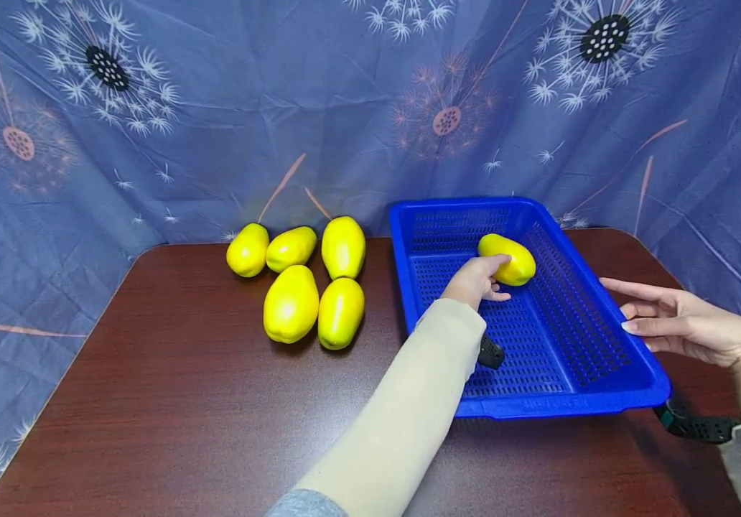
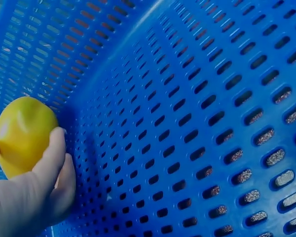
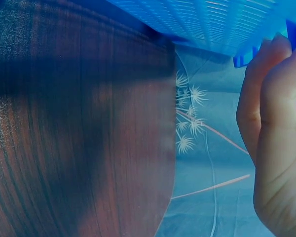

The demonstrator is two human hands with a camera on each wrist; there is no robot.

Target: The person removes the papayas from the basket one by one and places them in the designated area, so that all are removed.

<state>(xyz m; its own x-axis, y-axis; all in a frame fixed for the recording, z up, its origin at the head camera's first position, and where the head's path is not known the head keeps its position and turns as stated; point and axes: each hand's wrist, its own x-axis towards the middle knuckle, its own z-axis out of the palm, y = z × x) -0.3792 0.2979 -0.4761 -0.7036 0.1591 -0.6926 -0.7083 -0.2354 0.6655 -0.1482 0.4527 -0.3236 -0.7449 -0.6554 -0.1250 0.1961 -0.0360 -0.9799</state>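
Observation:
In the head view, my left hand (image 1: 476,278) reaches into the blue plastic basket (image 1: 493,408) and holds a yellow papaya (image 1: 514,260) near its far right wall. The left wrist view shows the thumb and fingers on opposite sides of this papaya (image 2: 25,129), low against the slotted plastic. My right hand (image 1: 700,327) grips the basket's right rim, thumb on the rim and the other fingers at its outer side. In the right wrist view the right hand's curled fingers (image 3: 276,98) meet the rim at the upper right, partly cut off by the frame.
Several more yellow papayas (image 1: 291,304) lie grouped on the brown wooden table (image 1: 170,402), left of the basket. A blue curtain with dandelion prints (image 1: 345,108) hangs right behind the table's back edge. Dark straps (image 1: 700,425) are worn at the wrists.

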